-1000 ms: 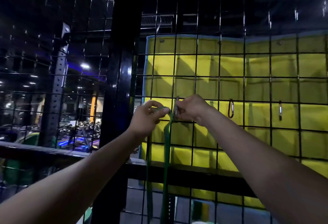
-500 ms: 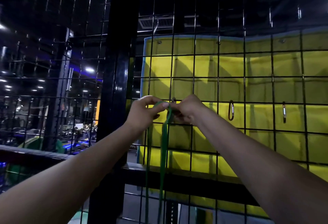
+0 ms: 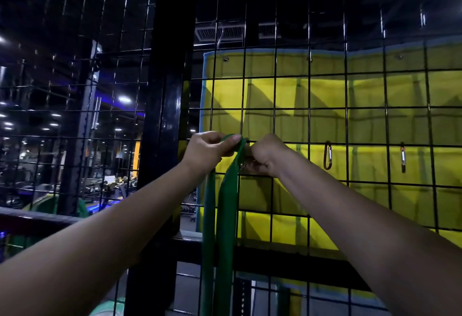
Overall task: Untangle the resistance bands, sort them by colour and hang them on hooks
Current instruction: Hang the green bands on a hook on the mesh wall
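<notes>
Right now your left hand (image 3: 207, 151) pinches the top of the green resistance band (image 3: 226, 205) between thumb and curled fingers, up against the black wire grid (image 3: 310, 108). The loop's upper end arcs over your fingertips, and its two flat strands hang straight down in front of the mesh, side by side, running out of view at the bottom edge.

Your right hand (image 3: 266, 155) is just beside the left, almost touching it, with the fingers curled tightly around something small at the grid. A bit of metal shows under those fingers where the band passes, but you cannot tell from this view exactly what the grip of that hand encloses, or whether the band is already hooked on.

Further right on the same horizontal wire hang two carabiners: a reddish-brown carabiner (image 3: 328, 155) near your right wrist, and a darker carabiner (image 3: 402, 156) well apart from it. Both hang free with no band on them.

Behind the mesh a yellow mat (image 3: 362, 95) with a pale blue border fills the right half of the view. A thick black post (image 3: 166, 115) stands left of your hands, and beyond it lies a dim gym floor with ceiling lights.
</notes>
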A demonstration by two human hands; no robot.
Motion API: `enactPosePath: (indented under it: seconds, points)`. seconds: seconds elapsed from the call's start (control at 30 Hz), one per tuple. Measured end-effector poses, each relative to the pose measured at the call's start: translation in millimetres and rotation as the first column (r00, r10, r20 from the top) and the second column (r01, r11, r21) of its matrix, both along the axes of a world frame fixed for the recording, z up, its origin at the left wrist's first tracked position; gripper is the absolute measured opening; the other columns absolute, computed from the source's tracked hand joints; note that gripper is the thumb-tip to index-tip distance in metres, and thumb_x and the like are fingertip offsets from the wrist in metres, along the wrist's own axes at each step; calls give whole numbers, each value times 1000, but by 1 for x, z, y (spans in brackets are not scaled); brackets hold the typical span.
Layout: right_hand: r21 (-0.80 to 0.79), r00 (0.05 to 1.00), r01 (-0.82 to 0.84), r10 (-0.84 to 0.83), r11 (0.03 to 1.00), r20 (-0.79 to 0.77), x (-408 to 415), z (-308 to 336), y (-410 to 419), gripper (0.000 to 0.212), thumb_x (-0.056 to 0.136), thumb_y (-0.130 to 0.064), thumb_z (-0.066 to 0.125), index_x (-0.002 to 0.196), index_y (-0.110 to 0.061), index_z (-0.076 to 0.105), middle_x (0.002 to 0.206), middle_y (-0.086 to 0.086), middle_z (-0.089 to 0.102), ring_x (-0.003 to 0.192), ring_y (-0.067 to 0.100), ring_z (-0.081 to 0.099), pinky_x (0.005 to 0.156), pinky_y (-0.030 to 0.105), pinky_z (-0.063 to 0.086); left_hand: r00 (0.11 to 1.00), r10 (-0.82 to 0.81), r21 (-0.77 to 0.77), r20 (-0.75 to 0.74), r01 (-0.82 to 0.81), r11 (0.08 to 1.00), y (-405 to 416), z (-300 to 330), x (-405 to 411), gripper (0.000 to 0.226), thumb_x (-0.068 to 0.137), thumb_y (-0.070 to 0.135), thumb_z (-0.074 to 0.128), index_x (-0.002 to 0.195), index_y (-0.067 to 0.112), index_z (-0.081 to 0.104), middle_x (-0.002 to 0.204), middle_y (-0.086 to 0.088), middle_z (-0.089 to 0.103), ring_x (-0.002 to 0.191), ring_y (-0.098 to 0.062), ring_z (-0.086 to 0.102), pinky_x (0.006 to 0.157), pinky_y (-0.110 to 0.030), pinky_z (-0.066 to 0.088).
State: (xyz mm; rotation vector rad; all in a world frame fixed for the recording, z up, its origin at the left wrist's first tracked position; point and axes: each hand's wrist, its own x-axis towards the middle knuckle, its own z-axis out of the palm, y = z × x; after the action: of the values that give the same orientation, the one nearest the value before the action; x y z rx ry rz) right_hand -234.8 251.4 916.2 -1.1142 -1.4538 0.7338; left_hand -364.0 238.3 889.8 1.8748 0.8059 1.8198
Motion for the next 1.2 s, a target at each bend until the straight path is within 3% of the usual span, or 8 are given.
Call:
enactPosePath:
  seconds: [0.2,0.33,0.47,0.6,0.77,0.97,1.1,1.2]
  points:
    - [33,995,54,-57,998,86,1,1,-4,23,86,-11,65,100,2,53,82,19,59,53,23,57,29,15,38,987,15,-96,-159,-31,995,1,10,-12,42,81,33,68,93,-7,67,91,-17,71,77,-21,68,75,-30,55]
    - [27,990,79,-82,997,118,1,4,-4,14,86,-6,62,91,2,52,74,18,59,52,25,60,34,22,45,952,131,-10,-277,-139,990,-5,23,-9,34,83,34,66,89,0,70,81,-9,68,65,-9,63,66,-22,51]
    - [70,972,143,-153,987,176,1,2,-1,9,87,-3,58,92,2,53,73,18,58,50,25,58,39,25,42,922,195,17,-334,-201,979,-2,26,-8,40,82,35,67,89,-4,70,86,-18,70,69,-18,65,73,-32,54]
    - [104,964,154,-173,982,202,2,1,-6,18,86,-6,60,72,-3,50,62,12,53,46,22,53,35,20,36,889,246,23,-386,-257,966,-1,29,-6,42,83,38,66,89,-3,70,85,-20,70,65,-19,63,70,-30,52]
    - [104,963,148,-167,984,213,3,1,-15,20,88,-6,58,70,-3,51,61,10,52,36,15,52,28,10,29,861,186,-111,-474,-268,957,3,33,-8,46,83,40,65,93,-5,66,89,-22,70,59,-19,58,81,-42,52]
    - [87,961,139,-156,986,229,4,2,-13,17,89,-4,58,74,-2,51,62,11,50,30,13,50,27,8,27,883,88,-221,-461,-211,952,7,31,-9,35,86,31,65,94,-3,66,81,-14,64,41,-10,58,58,-27,46]
    - [69,971,120,-132,990,200,4,5,-7,19,84,-14,67,75,-4,54,63,12,58,45,19,58,36,20,43,933,15,-223,-359,-102,969,8,21,-10,8,89,18,60,85,12,62,81,-7,60,66,-15,55,57,-21,46]
    - [50,987,68,-75,996,143,4,5,-8,19,84,-11,67,76,-2,53,66,13,60,46,19,61,41,24,52,929,-3,-178,-369,-67,982,10,17,-10,18,93,13,53,77,18,59,85,-5,59,80,-17,54,71,-26,46]
